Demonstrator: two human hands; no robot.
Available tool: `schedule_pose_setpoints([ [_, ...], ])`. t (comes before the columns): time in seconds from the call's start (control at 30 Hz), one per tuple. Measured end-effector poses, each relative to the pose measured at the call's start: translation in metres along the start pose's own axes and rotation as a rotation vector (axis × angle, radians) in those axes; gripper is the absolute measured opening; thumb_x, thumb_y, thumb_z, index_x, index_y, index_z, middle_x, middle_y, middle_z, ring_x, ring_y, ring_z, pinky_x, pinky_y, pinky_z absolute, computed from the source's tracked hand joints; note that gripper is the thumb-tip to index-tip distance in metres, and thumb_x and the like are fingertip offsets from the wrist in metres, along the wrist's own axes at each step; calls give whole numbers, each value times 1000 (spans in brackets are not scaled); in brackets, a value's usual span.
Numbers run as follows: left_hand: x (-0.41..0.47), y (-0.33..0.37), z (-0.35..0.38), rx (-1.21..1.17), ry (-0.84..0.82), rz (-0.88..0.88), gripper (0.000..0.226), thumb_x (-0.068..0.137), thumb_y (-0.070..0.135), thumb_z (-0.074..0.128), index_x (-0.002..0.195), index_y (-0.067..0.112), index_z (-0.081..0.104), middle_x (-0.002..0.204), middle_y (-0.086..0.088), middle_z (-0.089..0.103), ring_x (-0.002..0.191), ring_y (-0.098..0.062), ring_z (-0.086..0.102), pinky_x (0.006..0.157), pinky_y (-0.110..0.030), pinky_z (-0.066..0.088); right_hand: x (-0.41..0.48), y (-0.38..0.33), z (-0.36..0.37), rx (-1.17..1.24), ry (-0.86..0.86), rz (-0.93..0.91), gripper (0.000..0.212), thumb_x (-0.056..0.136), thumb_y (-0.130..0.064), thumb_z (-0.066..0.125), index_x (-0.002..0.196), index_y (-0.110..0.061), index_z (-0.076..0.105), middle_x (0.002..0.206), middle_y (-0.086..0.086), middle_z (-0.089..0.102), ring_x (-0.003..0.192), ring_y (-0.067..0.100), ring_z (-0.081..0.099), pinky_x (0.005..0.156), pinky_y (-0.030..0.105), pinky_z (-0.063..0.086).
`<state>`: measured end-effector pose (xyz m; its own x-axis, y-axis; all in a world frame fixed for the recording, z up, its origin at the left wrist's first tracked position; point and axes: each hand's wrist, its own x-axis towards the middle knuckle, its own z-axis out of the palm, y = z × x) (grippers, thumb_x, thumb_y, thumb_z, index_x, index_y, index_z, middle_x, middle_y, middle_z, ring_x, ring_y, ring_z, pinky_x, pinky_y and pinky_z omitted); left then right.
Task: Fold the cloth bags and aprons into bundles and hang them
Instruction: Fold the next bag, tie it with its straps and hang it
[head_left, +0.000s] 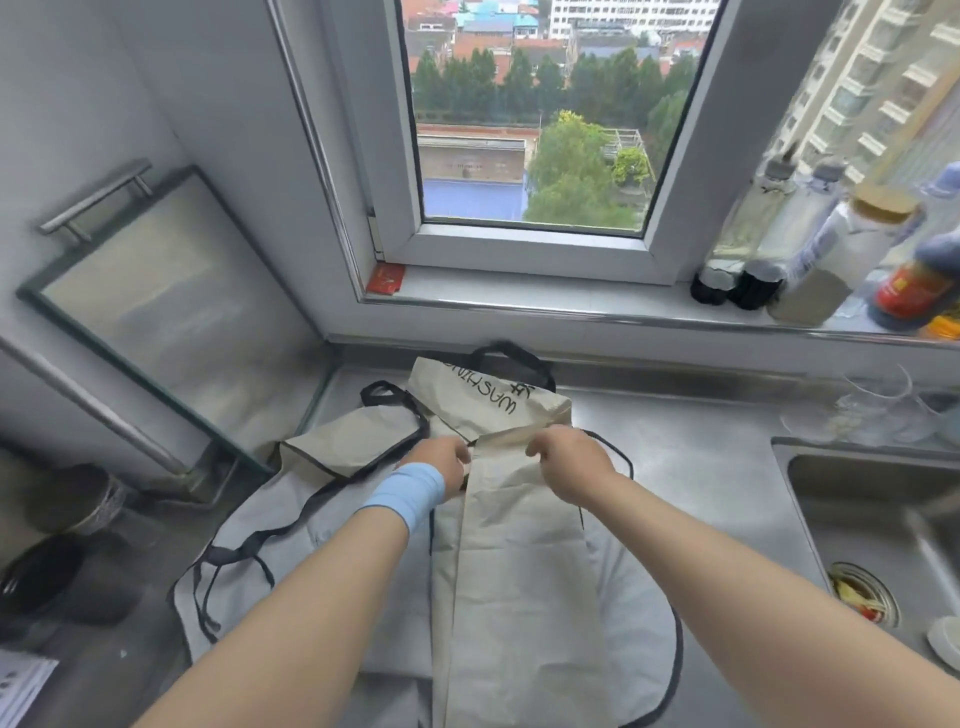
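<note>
The step in hand is the folding of one cloth bag (519, 571); it is already narrowed into a long beige strip and not yet a bundle. The left hand (441, 462) and the right hand (563, 457) each pinch the strip's far end, fingers curled over the edge, one at each corner, with a short span of taut cloth between them. From that grip the strip runs straight back toward the person, lying flat between the two forearms.

Under the strip, and spreading out to either side of it, lies a pale grey apron (634, 597) with dark trim; its ties trail off to the left of the left forearm. Just beyond the grip sits a lettered bag (483, 397), its near edge almost touching the pinched end; to the left of the left hand lies a third bag (358, 441) with black edging. A dark strap (618, 457) loops out just right of the right hand; I cannot tell which piece it belongs to. All of it rests on the steel counter (701, 467), with the sink (883, 499) well off to the right of the right arm.

By my reading the task is early — one bag part-folded, the others and the apron untouched, nothing hung. The next move likely calls for bringing the held end back toward the body, folding or rolling the strip on itself with both corners kept level so the edges stay square; the apron below may drag along — worth watching.
</note>
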<state>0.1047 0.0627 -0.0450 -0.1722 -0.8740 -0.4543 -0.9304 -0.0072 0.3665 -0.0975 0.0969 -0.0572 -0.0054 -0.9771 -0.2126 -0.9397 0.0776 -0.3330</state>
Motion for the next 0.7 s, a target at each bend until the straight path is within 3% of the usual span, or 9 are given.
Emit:
schedule_pose_setpoints([
  [0.1, 31, -3, -11, 21, 11, 57, 40, 90, 6, 44, 118, 30, 62, 129, 2, 60, 115, -22, 57, 100, -31, 45, 38, -4, -9, -227, 73, -129, 51, 85, 4, 46, 116, -31, 67, 117, -2, 63, 108, 28, 58, 79, 33, 44],
  [0.23, 82, -2, -19, 206, -70, 171, 65, 86, -6, 43, 141, 29, 45, 143, 2, 47, 130, -23, 47, 105, -37, 42, 89, 11, -12, -582, 35, -242, 44, 89, -1, 52, 125, -24, 61, 127, -1, 58, 115, 26, 50, 89, 36, 37],
  [0.4, 128, -9, -12, 497, -127, 359, 47, 93, 14, 46, 139, 23, 42, 144, -7, 38, 131, -31, 39, 105, -42, 38, 116, 41, -2, -699, -45, -303, 50, 83, -3, 57, 128, -24, 56, 125, 4, 52, 114, 27, 48, 87, 36, 36],
  [0.47, 135, -15, -8, 483, -104, 335, 47, 93, 19, 44, 139, 28, 38, 149, -7, 32, 130, -34, 37, 108, -39, 34, 123, 48, 3, -709, -11, -393, 43, 80, -3, 58, 117, -24, 63, 124, 4, 54, 110, 28, 50, 84, 37, 38],
  [0.53, 139, -16, -3, 449, -56, 348, 54, 86, 11, 48, 135, 31, 38, 143, -6, 37, 122, -35, 44, 101, -38, 36, 130, 49, 7, -733, 34, -451, 26, 76, -6, 64, 94, -23, 71, 111, 1, 63, 98, 27, 56, 76, 37, 40],
  [0.6, 141, -15, -1, 485, -9, 391, 51, 84, 10, 50, 131, 31, 45, 134, -3, 45, 116, -30, 48, 96, -37, 38, 137, 49, 10, -607, 124, -424, 18, 74, -10, 67, 79, -26, 72, 94, -4, 67, 85, 25, 58, 68, 35, 38],
  [0.7, 143, -13, -5, 448, 53, 395, 38, 91, 35, 50, 129, 33, 52, 133, 3, 52, 117, -24, 51, 98, -38, 39, 140, 33, 0, 92, 246, -58, 16, 87, -20, 56, 88, -27, 71, 94, -8, 69, 87, 20, 58, 72, 33, 42],
])
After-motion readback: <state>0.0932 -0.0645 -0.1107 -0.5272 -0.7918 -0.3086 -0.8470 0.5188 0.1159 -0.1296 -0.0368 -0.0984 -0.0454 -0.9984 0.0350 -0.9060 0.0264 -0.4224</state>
